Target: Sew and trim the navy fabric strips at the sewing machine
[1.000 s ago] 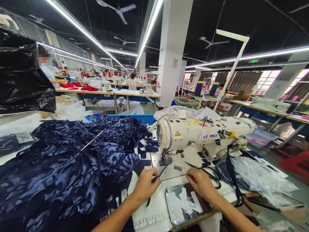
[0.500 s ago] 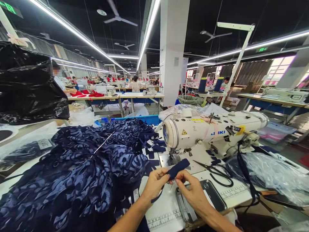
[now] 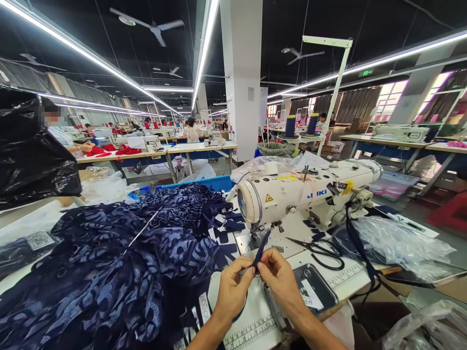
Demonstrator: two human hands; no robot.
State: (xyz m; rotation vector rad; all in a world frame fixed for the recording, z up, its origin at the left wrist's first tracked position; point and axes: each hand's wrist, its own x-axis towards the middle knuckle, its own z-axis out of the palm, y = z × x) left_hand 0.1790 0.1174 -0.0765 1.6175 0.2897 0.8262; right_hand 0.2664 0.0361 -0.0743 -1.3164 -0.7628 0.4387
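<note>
A narrow navy fabric strip [image 3: 261, 247] stands up between my hands, seen nearly edge-on. My left hand [image 3: 233, 284] pinches its lower end from the left. From the right, the thumb and fingers of my right hand [image 3: 278, 277] close on the same end, so the fingertips of both hands almost meet. Just behind the strip is the needle area of a white sewing machine [image 3: 292, 194]. To the left spreads a large heap of navy patterned fabric [image 3: 120, 262]. Black-handled scissors [image 3: 321, 252] lie on the table to the right of my hands.
A phone-like dark case [image 3: 315, 289] lies beside my right wrist. Clear plastic bags [image 3: 397, 243] sit on the right, and a black plastic bag [image 3: 32, 150] hangs at the left. Ruler markings [image 3: 251, 335] run along the table's front edge. A person [image 3: 60, 129] works farther back.
The strip has turned from showing its flat face to nearly edge-on. My right fingers have moved in against my left. The whole view has shifted to the right.
</note>
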